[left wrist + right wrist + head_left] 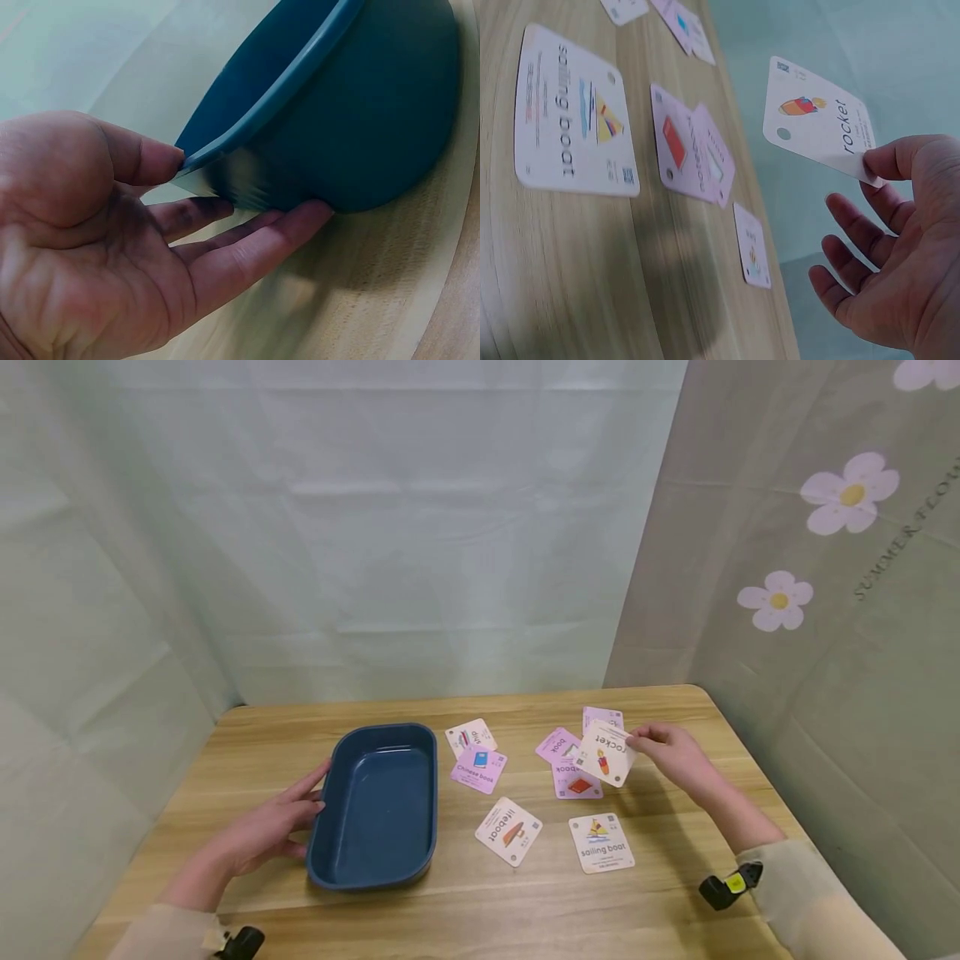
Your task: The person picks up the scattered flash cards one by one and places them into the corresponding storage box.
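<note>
My right hand [678, 760] pinches the white rocket card [604, 755] by a corner between thumb and forefinger. In the right wrist view, that card [810, 112] hangs above the table and the other fingers are loosely bent. Below it in the head view lie a purple card with a red book [579, 787], a purple book card [555, 745] and another purple card [603, 717]. My left hand [273, 831] touches the left side of a dark blue tray [431, 793], its fingers fairly straight. In the left wrist view, the thumb meets the rim and fingertips rest against the outer wall [337, 127].
A sailing boat card [602, 843] and a lifeboat card [508, 832] lie on the wooden table [480, 914]. A Chinese book card [478, 768] overlaps a ship card [468, 732] right of the tray. Curtains [420, 527] hang behind and beside the table.
</note>
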### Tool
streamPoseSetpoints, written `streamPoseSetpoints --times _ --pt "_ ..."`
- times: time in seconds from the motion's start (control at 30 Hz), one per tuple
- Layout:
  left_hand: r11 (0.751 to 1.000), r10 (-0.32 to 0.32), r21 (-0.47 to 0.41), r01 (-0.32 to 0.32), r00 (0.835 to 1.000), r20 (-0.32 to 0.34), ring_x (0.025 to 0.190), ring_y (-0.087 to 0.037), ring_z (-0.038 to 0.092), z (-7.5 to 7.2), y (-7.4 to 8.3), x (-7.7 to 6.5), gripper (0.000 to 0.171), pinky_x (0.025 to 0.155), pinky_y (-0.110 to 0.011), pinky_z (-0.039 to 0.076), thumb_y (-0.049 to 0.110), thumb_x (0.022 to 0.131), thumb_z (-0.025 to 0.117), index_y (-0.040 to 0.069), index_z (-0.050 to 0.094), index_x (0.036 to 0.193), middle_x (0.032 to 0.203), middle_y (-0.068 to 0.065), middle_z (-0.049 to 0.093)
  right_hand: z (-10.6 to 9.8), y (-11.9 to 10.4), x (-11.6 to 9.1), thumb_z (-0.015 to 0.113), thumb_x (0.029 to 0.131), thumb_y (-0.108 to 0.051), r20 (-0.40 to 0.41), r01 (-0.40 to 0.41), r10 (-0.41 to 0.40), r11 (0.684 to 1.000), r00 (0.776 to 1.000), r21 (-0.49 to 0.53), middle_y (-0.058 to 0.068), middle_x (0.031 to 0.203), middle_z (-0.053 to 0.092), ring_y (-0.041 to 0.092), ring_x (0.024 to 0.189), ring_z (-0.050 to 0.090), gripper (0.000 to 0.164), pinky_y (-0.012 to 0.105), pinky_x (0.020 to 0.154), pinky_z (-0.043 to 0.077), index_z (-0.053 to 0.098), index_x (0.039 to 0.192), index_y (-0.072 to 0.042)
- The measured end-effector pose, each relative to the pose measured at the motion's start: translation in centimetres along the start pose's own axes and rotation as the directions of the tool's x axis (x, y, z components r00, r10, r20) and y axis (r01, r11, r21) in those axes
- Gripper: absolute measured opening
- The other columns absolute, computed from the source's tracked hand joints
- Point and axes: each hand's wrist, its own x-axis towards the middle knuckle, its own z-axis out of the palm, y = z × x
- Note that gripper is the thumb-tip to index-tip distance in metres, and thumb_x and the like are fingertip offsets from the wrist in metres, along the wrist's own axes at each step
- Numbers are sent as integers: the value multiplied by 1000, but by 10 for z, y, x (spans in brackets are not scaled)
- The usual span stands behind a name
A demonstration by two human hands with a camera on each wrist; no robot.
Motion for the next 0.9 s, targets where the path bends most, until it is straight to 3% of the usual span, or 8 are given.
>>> streamPoseSetpoints --times 0.3,0.9 --pt "1000 -4 7 4 1000 -9 144 -56 24 0 0 0 71 86 -52 57 21 111 42 33 -2 165 165 -32 -5 9 -10 1 60 103 -37 15 15 -15 999 1000 33 17 121 66 33 116 55 42 50 98 41 65 121 1" --pt "1000 -15 6 15 999 -33 143 -56 27 3 2 -1 71 84 -51 57 20 111 43 34 0 165 164 -32 -1 31 -37 10 62 101 -34 24 43 -45 998 999 47 12 110 64 28 101 52 32 39 83 40 66 111 -4"
